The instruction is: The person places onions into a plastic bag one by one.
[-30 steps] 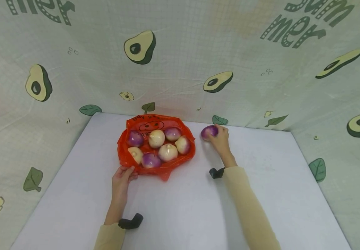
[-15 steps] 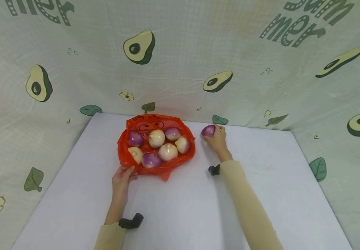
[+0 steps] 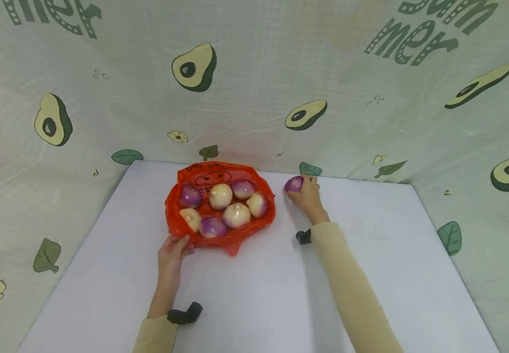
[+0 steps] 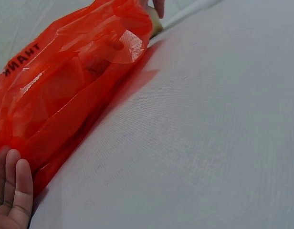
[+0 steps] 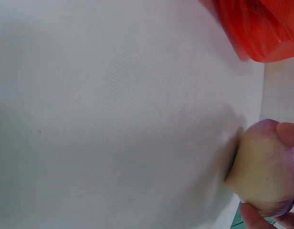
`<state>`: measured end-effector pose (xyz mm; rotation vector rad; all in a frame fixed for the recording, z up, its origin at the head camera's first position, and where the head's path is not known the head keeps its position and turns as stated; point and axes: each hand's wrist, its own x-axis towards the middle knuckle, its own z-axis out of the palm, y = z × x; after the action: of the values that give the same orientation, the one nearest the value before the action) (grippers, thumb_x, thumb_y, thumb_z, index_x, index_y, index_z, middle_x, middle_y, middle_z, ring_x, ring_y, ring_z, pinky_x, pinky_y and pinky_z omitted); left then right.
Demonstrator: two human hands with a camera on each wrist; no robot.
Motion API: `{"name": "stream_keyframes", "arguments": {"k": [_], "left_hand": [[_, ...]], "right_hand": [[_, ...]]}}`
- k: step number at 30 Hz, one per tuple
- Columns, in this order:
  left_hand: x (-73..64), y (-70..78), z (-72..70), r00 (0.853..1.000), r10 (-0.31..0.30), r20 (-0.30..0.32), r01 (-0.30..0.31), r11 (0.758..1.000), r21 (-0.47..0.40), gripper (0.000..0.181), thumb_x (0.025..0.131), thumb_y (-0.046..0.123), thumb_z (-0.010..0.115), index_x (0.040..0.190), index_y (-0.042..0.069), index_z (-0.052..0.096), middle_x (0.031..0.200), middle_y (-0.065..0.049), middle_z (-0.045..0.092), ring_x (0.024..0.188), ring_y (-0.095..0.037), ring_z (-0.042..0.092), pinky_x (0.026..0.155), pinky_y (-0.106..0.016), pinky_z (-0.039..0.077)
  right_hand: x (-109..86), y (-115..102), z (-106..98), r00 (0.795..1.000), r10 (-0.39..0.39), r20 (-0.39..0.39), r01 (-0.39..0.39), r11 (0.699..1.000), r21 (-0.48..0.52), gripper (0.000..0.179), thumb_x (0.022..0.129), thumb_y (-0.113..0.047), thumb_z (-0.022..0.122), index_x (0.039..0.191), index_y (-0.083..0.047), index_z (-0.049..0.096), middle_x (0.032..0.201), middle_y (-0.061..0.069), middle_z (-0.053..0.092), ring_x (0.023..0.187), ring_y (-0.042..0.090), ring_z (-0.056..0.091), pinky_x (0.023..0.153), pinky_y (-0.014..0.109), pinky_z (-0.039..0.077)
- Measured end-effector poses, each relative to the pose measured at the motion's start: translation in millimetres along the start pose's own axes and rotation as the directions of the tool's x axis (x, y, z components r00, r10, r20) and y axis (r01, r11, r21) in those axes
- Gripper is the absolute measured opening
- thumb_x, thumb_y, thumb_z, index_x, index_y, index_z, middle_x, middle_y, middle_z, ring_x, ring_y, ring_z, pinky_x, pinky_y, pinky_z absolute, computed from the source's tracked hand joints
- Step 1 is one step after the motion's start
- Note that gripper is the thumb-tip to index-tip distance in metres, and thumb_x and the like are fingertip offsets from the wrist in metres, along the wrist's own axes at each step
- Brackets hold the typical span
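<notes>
A red plastic bag (image 3: 232,241) lies open at the back of the white table (image 3: 259,294), with several purple-and-white turnips (image 3: 237,214) on it. My left hand (image 3: 172,249) rests at the bag's near left edge. In the left wrist view its straight fingers (image 4: 14,188) lie against the crinkled red bag (image 4: 66,90). My right hand (image 3: 307,194) grips one more purple turnip (image 3: 292,184) on the table just right of the bag, close to the back cloth. The right wrist view shows this turnip (image 5: 261,174) pinched between fingertips (image 5: 289,133), with the bag's corner (image 5: 261,28) above it.
A cloth backdrop (image 3: 254,98) printed with avocados walls the table at the back and both sides. White table surface stretches from the bag toward me and to the right (image 3: 391,235).
My right hand has shifted slightly away from me with the purple turnip still in it. The left hand and the bag have stayed put.
</notes>
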<state>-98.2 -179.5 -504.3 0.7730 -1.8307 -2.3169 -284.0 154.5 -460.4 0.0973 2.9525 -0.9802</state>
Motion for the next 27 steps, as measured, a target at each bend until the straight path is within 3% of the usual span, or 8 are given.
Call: {"name": "stream_keyframes", "arguments": {"k": [8,27], "left_hand": [[-0.4,-0.1,-0.3,1.000,0.004,-0.005,-0.004,1.000,0.001,0.026,0.089,0.029,0.062,0.101,0.008,0.051,0.076,0.008,0.064,0.072,-0.007,0.064,0.077,-0.018,0.054],[-0.3,-0.1,-0.4,1.000,0.004,0.004,-0.004,1.000,-0.009,0.030,0.088,0.031,0.063,0.102,0.007,0.051,0.076,0.008,0.065,0.072,-0.007,0.064,0.077,-0.018,0.054]], "right_hand": [[-2.5,0,-4,0.998,0.037,0.040,-0.038,0.999,0.006,0.071,0.083,-0.026,0.068,0.138,-0.004,0.030,0.139,0.025,0.027,0.127,0.042,0.034,0.101,0.056,0.039],[-8.2,-2,-12,0.992,0.046,0.116,-0.047,0.999,0.004,0.072,0.083,-0.030,0.068,0.138,-0.004,0.031,0.135,0.026,0.031,0.125,0.042,0.037,0.101,0.056,0.039]]}}
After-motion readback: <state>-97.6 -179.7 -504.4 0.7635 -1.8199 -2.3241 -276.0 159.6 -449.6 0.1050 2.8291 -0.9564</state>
